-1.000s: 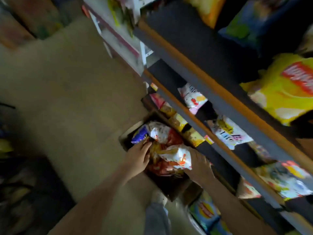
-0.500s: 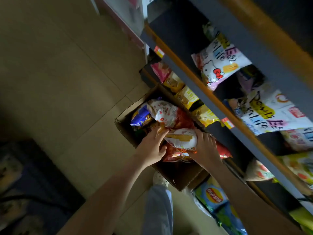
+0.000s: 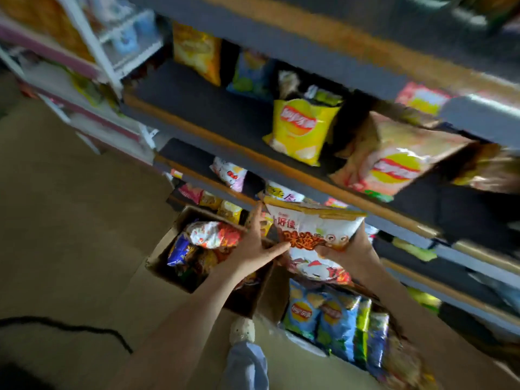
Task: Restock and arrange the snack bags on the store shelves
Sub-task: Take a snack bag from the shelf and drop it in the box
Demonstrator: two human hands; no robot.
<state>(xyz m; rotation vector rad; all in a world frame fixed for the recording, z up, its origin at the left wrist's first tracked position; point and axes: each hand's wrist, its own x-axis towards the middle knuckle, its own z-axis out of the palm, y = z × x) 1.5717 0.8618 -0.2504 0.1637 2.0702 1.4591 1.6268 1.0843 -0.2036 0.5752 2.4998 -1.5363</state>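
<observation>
A white and red snack bag [image 3: 312, 235] is lifted above the cardboard box [image 3: 168, 246], in front of the lower shelves. My right hand [image 3: 347, 253] grips it from below on its right side. My left hand [image 3: 256, 246] has straight, spread fingers, and its fingertips touch the bag's left edge. The box on the floor holds several more bags, among them a white and red one [image 3: 213, 233] and a blue one [image 3: 180, 249]. On the shelf [image 3: 213, 136] above stand a yellow chip bag [image 3: 298, 128] and a tan chip bag [image 3: 394, 161].
A second box [image 3: 304, 344] at the lower right holds blue and green chip bags [image 3: 332, 316]. The lower shelf carries white cartoon bags [image 3: 228, 173]. A black cable [image 3: 70, 329] lies on the beige floor at left. My shoe [image 3: 242, 330] is beside the box.
The white and red bag has come up out of the box, held by my right hand. My left hand has opened beside it. The view has swung up toward the higher shelves.
</observation>
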